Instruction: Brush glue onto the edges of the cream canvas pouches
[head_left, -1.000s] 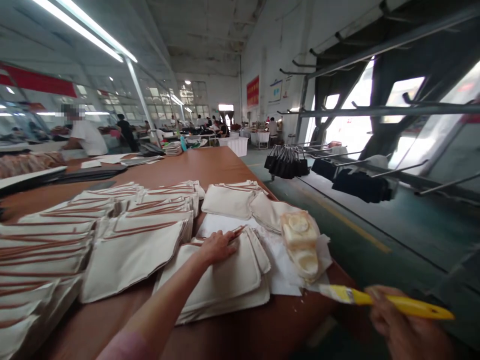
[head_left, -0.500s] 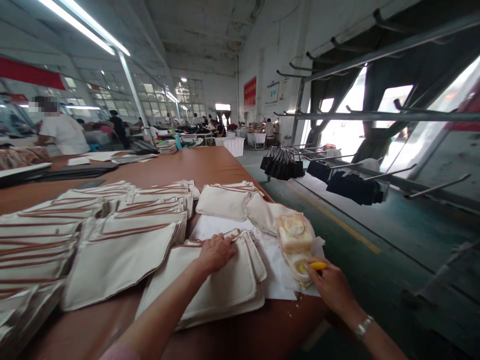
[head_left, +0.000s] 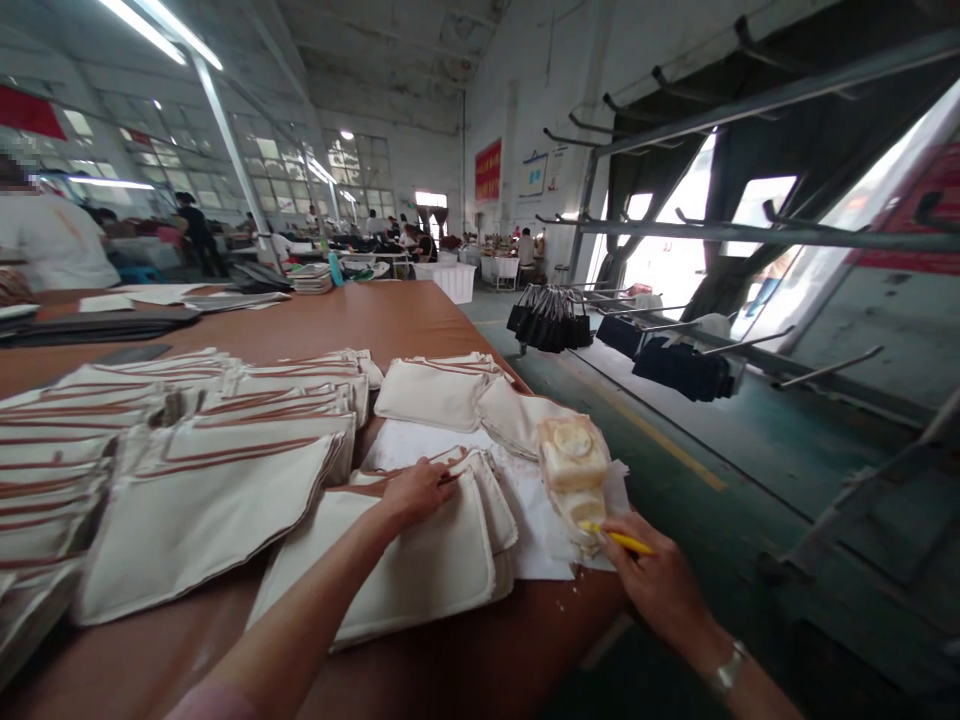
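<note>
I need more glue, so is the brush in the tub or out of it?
In. The right hand holds the yellow brush with its head dipped inside the tub.

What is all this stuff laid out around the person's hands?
cloth pouches: many, cream with brown trim, in overlapping stacks across the table
table: one, brown, long, running away from the camera
white paper: one sheet, under the container, near the table's right edge
glue container: one, pale yellow, crusted, on the paper
brush: one, yellow handle, tip at the container
dark bags: a bunch, black, hanging on metal racks to the right
other people: several, far along the hall
left hand: flat on the nearest pouch stack
right hand: fingers closed on the brush
</note>
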